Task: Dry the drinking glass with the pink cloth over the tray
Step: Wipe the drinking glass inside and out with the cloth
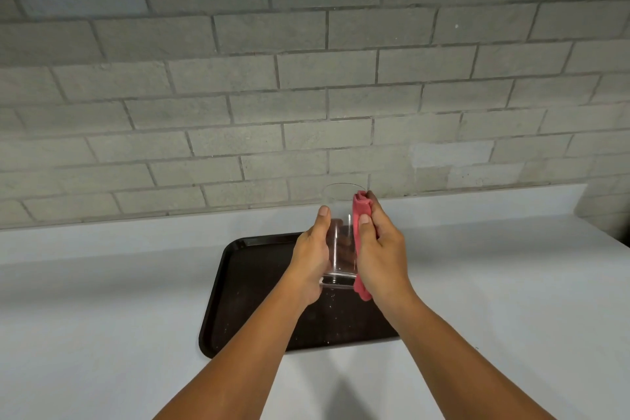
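Note:
A clear drinking glass [341,215] is held upright above the dark brown tray [252,283]. My left hand [312,256] grips the glass on its left side, thumb pointing up along the wall. My right hand [381,249] presses the folded pink cloth [359,215] against the glass's right side, from near the rim down past the base. Fingers of both hands show through the glass.
The tray lies on a white counter [102,300] that runs back to a grey brick wall [306,78]. Small water drops dot the tray's surface. The counter ends at a corner on the far right [606,235].

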The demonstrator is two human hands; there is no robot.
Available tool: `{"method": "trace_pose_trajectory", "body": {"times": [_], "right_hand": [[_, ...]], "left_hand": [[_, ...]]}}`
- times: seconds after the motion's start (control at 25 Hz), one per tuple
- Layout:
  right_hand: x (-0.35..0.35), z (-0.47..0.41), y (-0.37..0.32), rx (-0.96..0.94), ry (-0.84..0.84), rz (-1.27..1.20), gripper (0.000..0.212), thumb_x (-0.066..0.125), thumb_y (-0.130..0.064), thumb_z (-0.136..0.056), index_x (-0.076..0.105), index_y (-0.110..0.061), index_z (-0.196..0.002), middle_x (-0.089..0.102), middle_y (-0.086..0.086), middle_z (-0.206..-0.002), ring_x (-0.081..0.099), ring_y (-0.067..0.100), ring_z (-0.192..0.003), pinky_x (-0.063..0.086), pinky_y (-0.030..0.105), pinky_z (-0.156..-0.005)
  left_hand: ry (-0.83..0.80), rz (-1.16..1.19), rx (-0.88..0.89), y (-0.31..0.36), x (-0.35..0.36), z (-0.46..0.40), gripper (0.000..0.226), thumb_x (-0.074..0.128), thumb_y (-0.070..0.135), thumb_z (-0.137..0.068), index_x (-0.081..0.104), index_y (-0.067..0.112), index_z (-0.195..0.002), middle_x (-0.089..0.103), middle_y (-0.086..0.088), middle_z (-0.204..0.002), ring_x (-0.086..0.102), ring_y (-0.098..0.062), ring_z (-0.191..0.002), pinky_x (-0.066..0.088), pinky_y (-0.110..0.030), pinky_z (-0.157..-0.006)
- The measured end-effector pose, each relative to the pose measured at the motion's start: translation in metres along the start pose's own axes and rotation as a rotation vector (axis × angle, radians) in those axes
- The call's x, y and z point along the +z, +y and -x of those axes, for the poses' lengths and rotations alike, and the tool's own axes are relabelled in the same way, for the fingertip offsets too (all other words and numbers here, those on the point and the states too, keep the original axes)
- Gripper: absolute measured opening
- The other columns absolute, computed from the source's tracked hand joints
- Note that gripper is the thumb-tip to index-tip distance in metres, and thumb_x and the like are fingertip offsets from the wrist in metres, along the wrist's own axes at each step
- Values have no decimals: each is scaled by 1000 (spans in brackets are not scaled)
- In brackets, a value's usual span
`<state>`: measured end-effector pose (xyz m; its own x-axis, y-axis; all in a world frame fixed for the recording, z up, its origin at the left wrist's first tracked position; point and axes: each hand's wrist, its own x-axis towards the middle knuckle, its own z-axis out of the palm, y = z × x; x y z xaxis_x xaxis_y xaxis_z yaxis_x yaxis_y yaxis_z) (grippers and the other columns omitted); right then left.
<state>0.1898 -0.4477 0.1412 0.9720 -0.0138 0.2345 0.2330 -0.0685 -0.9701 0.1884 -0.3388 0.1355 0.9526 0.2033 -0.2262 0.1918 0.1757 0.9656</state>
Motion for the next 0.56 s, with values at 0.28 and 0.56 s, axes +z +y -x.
{"method": "trace_pose_trajectory", "body": {"times": [0.28, 0.56], "right_hand": [[1, 10, 6, -58, 27, 12, 47, 38, -30, -104, 32, -39, -150, 40, -25, -142, 44, -1, -128, 44, 30, -108], [8, 11, 2, -125, 12, 58, 47, 41, -31, -103, 33, -39, -149, 32, -29, -147, 33, -5, -135, 37, 23, -109]], "left_hand": [[14, -2, 108, -3, 6, 1, 53, 42, 58, -99, 59, 18, -129, 78, -9, -110, 77, -22, -99, 59, -48, -92], [-24, -56, 150, -2, 10, 9, 51, 46, 62, -95, 62, 23, -123, 72, -8, -120, 70, -20, -110, 57, -41, -94]]}}
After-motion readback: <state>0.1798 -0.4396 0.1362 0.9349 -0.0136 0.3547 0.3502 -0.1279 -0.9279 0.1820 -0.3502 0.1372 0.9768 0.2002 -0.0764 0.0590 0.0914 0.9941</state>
